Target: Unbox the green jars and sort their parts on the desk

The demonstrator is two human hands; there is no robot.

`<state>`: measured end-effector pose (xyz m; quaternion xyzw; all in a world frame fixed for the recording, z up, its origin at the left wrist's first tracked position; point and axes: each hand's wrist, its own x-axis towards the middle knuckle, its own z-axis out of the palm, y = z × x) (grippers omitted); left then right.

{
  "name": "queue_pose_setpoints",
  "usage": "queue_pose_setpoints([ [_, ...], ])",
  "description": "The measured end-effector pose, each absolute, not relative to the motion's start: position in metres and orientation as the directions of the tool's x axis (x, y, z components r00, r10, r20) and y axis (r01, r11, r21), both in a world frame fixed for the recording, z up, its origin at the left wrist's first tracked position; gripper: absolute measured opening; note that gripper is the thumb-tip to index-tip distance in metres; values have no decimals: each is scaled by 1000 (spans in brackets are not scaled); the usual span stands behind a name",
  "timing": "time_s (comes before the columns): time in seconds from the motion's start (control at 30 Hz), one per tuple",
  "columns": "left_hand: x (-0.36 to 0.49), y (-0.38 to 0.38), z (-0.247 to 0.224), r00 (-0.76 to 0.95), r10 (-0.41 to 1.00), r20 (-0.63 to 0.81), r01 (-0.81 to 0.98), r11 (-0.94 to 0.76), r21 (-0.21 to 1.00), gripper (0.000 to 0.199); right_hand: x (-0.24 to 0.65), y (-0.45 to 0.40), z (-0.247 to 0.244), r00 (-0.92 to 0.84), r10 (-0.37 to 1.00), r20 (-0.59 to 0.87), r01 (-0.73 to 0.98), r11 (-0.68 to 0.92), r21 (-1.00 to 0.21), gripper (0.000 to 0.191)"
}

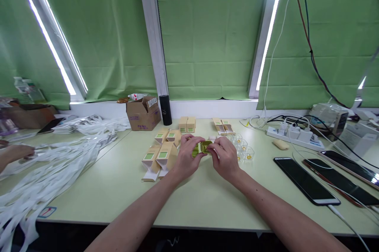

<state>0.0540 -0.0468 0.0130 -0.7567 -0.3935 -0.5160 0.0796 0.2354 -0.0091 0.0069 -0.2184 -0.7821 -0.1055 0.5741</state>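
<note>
Near the middle of the table, my left hand (pixel 188 152) and my right hand (pixel 225 156) meet around a small olive-green piece (pixel 205 146). The fingers of both hands are pinched on its edges. More green shows beside my left fingertips, partly covered by them. Left of my left hand stand several beige boxes with green windows (pixel 167 153), some with their flaps open. Right behind my right hand are several small clear containers with yellowish centres (pixel 249 153). Two closed-looking beige boxes (pixel 186 124) stand farther back, and flat beige pieces (pixel 223 126) lie to their right.
White straps (pixel 68 149) spread over the left side, where another person's hand (pixel 18 152) reaches in. A cardboard box (pixel 143 113) and black cylinder (pixel 165 110) stand at the back. Phones (pixel 306 180), a power strip (pixel 295 137) and cables occupy the right.
</note>
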Motion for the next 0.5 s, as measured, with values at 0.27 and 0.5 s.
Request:
queue_pose_setpoints([
  [0.27, 54, -46, 12, 141, 507, 851, 685, -670, 286, 39, 235, -10, 8, -220, 192, 956, 458, 886, -73, 17],
  [0.5, 52, -46, 13, 116, 526, 842, 704, -641, 304, 42, 236, -12, 9, -206, 166, 964, 443, 894, -60, 15],
])
